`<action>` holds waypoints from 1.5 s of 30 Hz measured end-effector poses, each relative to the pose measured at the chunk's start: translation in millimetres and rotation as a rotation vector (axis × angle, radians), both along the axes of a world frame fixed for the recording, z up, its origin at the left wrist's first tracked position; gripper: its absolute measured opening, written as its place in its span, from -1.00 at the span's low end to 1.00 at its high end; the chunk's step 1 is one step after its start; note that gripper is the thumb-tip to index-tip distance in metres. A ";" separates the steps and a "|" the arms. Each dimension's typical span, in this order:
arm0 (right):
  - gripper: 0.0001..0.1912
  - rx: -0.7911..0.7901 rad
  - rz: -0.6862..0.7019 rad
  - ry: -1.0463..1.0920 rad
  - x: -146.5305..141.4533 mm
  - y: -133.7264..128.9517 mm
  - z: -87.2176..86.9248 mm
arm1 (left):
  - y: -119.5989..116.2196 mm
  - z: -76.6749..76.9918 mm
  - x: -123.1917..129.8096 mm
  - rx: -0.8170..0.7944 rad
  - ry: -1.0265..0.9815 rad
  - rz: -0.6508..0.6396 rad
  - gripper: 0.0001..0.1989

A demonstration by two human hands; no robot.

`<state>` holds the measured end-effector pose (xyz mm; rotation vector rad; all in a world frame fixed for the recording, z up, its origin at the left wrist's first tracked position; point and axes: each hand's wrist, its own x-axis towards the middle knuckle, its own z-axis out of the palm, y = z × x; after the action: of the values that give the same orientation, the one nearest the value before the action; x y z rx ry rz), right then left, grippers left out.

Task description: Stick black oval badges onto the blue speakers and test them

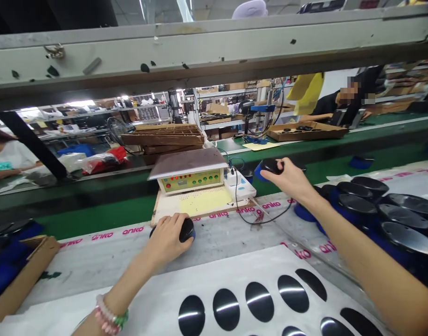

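Note:
My left hand point(168, 235) is closed over a round black-topped part point(188, 229) with a blue side, resting on the bench. My fingers hide much of it. Farther forward and to the right, my right hand point(291, 179) grips another black-and-blue round part point(266, 167) between thumb and fingers, above the green belt beside a white power strip point(241, 186). Below both hands lies a white sheet point(158, 294) bearing several glossy black oval discs point(259, 301).
Several blue-and-black round parts point(357, 204) crowd the right. A cardboard box point(28, 275) with similar parts stands left. A control box point(191, 182) with lit buttons sits ahead, near the green conveyor belt point(95, 210). A metal beam point(214, 46) crosses above. People sit beyond.

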<state>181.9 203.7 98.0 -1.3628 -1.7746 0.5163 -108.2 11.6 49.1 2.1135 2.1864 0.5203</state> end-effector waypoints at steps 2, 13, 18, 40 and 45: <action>-0.56 0.029 0.127 0.038 2.9 -32.8 14.7 | -2.3 6.1 4.8 0.013 -0.012 -0.002 -0.59; -0.89 0.063 0.645 0.176 -21.0 -158.6 27.3 | -34.0 47.4 89.1 -0.209 -1.798 -0.284 -0.58; -0.78 0.050 0.783 -0.035 -21.6 -173.2 20.1 | -44.4 47.5 74.3 -0.145 -1.903 -0.229 -0.63; -0.51 -0.110 0.841 -0.276 -16.6 -177.0 15.2 | -61.6 52.8 80.2 0.135 -0.987 -0.329 -0.36; -0.83 0.033 0.862 -0.125 -14.8 -170.1 -3.4 | -65.9 59.2 81.9 0.631 -0.057 -0.347 -0.31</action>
<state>167.0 33.7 94.6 -0.5502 -2.4288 0.8516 -26.3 -54.3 108.3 2.6364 1.7026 1.3468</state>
